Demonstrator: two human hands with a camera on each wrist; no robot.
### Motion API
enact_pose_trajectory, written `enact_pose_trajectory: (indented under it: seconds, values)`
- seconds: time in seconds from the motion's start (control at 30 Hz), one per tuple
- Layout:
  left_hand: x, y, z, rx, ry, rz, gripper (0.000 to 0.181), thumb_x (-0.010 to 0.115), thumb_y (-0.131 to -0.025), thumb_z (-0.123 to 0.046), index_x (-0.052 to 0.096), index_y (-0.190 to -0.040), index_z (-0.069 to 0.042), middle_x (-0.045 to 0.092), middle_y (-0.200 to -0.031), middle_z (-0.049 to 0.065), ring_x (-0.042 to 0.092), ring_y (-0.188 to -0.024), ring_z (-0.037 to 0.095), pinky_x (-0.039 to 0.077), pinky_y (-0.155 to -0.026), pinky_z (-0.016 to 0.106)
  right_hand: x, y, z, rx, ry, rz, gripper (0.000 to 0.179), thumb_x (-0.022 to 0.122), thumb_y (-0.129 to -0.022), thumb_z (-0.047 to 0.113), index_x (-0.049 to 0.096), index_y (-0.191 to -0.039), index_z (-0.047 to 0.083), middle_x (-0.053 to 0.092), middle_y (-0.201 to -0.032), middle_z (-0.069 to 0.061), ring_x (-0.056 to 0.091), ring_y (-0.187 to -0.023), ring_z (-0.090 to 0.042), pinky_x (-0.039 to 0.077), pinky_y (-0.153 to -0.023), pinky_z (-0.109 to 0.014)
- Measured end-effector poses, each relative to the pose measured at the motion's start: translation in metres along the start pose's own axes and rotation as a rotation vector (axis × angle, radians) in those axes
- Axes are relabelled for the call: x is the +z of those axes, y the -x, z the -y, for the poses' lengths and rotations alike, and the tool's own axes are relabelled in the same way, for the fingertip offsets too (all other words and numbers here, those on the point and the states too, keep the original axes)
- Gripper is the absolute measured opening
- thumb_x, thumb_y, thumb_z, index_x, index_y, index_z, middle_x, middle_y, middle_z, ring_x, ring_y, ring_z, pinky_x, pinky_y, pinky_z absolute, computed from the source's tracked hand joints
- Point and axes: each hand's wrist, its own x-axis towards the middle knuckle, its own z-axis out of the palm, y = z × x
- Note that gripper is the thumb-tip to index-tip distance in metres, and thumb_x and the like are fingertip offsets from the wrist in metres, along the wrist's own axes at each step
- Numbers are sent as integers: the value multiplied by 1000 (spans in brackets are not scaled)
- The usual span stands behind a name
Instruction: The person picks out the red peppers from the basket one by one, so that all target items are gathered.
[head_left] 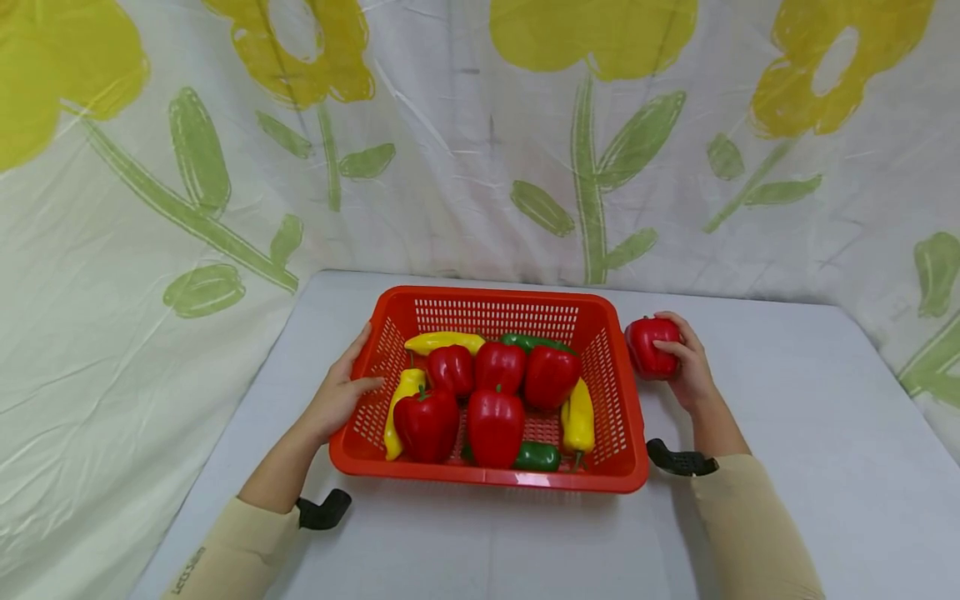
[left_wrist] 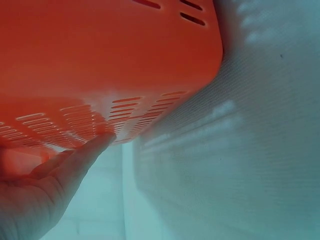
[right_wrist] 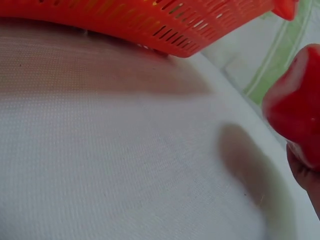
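A red plastic basket with slotted walls stands in the middle of the table. My left hand grips its left side, thumb over the rim and fingers along the outer wall; in the left wrist view a finger lies against the slots. Just right of the basket, my right hand holds a red bell pepper, thumb across its near face. In the right wrist view that pepper hangs above the cloth, its shadow below. Inside the basket lie several red bell peppers, yellow peppers and green peppers.
White cloth covers the table, whose back edge meets a hanging curtain with painted yellow flowers and green leaves. A black wrist mount sits by the left cuff and another black mount by the right cuff.
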Motion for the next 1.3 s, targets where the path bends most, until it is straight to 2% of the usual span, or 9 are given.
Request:
enact_pose_trajectory:
  seconds: [0.37, 0.53, 0.77, 1.0, 1.2, 1.3]
  values:
    - [2, -1, 2, 1, 21, 13, 77, 43, -91, 0, 3, -151, -27, 10, -157, 9, 39, -129, 39, 50, -91, 46, 1, -3, -12, 22, 30, -82, 33, 44, -95, 10, 49, -125, 25, 39, -126, 8, 37, -112, -11, 51, -78, -15]
    - [1, 0, 2, 0, 14, 8, 77, 43, -91, 0, 3, -151, -28, 10, -157, 10, 39, -128, 40, 51, -91, 46, 2, -4, -15, 20, 48, -76, 33, 44, -95, 11, 48, -126, 23, 40, -125, 8, 39, -111, -10, 50, -79, -15]
    - [1, 0, 0, 5, 18, 11, 77, 43, -91, 0, 3, -151, -28, 10, -157, 11, 39, -128, 40, 50, -91, 47, 5, -3, -17, 41, 88, -68, 33, 42, -96, 11, 48, -123, 28, 42, -121, 12, 41, -108, -8, 50, -78, -15]
    - [0, -2, 2, -5, 11, 4, 77, 43, -91, -1, 4, -151, -28, 11, -157, 9, 39, -129, 39, 51, -90, 45, 5, -3, -18, 31, 90, -35, 47, 37, -95, 8, 36, -138, 27, 34, -135, 4, 39, -112, -6, 48, -81, -15]
    - [0, -2, 2, 1, 10, 3, 77, 43, -91, 0, 3, -151, -27, 10, -157, 9, 38, -129, 39, 50, -92, 46, 5, -2, -22, 37, 81, -27, 40, 33, -93, 5, 40, -126, 28, 40, -121, 12, 39, -109, -10, 48, -79, -18]
    - [-1, -2, 2, 0, 7, 3, 77, 43, -91, 0, 3, -151, -27, 10, -157, 9, 38, -129, 39, 50, -91, 45, 5, -1, -23, 36, 78, -24, 39, 33, -92, 6, 42, -121, 30, 41, -119, 13, 40, -108, -10, 48, -79, -18]
